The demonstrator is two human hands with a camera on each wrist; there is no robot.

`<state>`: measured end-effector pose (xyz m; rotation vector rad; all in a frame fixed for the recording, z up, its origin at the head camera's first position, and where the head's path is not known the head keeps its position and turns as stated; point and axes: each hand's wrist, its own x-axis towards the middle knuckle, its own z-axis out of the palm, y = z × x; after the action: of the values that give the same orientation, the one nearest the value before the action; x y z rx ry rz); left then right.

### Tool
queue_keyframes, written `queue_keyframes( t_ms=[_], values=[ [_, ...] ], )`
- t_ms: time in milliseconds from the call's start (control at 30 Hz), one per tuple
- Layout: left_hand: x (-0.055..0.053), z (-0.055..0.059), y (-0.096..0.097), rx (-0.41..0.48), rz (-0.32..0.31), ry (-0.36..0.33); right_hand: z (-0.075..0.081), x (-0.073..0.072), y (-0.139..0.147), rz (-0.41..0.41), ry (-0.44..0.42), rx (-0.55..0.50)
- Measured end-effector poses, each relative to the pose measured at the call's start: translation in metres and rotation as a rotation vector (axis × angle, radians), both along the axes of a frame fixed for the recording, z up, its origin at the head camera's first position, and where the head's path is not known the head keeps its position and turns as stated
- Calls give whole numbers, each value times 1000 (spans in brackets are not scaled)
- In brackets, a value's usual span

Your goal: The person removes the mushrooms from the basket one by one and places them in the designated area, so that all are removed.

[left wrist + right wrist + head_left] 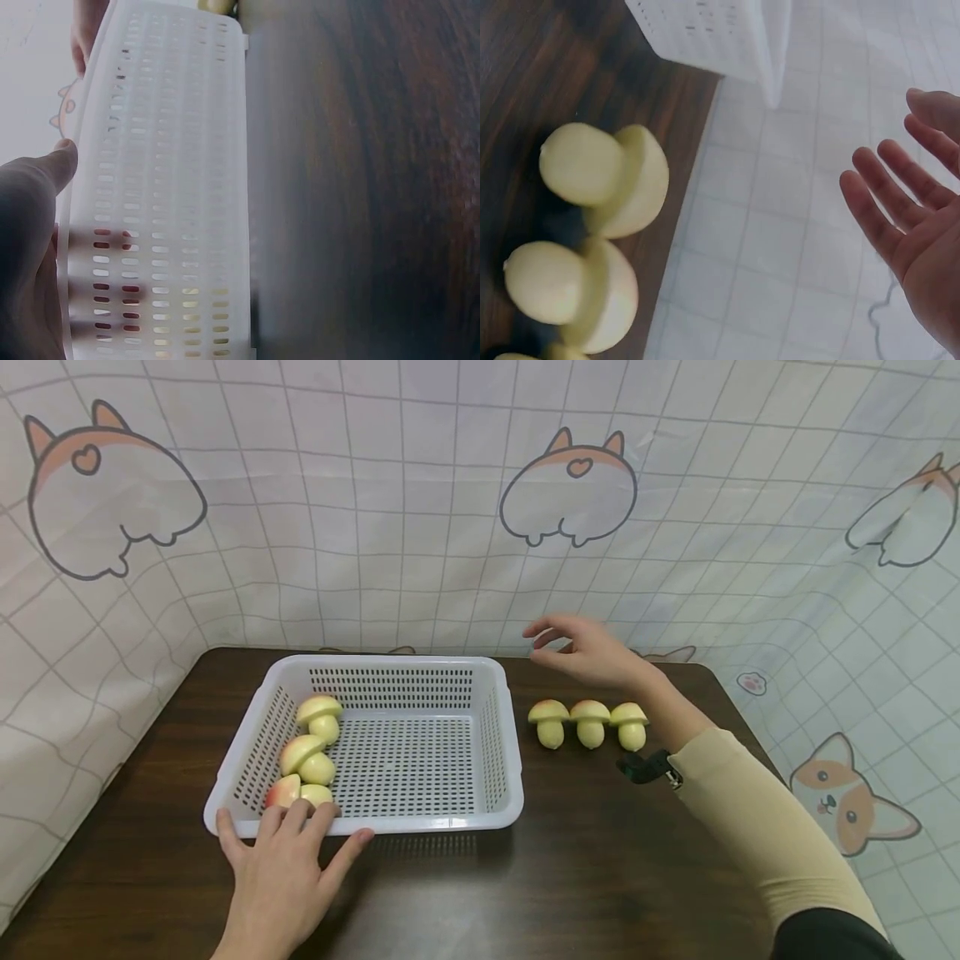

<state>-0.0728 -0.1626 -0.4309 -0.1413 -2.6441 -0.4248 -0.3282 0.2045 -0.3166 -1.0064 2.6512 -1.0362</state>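
A white plastic basket [495, 752] with slotted walls stands on the dark table. Mushroom-shaped pieces, pale yellow with reddish-tinged caps, lie along its left side: one at the back [324, 727], a middle piece [317, 768] and a front piece [283, 792] partly behind the fingertips. My left hand [281, 864] grips the front rim near its left corner, fingers over the edge and thumb outside, as the left wrist view shows through the slots. Raised above the table's back edge, right of the basket, my right hand [588, 652] holds nothing, its fingers loosely bent.
Right of the basket, three more mushroom pieces stand in a row: a left one [549, 724], a middle one [590, 723] and a right one [630, 727] close to the right forearm. Behind the table [570, 877] hangs a checked cloth [420, 527] printed with cartoon dogs.
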Motion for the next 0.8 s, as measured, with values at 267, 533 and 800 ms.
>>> queue_keyframes(
  t_ms=[267, 533, 800],
  values=[
    [0, 0, 2, 18, -3, -4, 11, -1, -35, 83, 4, 26],
    [1, 0, 1, 18, -2, 12, 15, -1, -73, 215, 19, 8],
    [1, -3, 1, 18, -5, 23, 5, -1, -101, 260, -7, -16]
  ],
)
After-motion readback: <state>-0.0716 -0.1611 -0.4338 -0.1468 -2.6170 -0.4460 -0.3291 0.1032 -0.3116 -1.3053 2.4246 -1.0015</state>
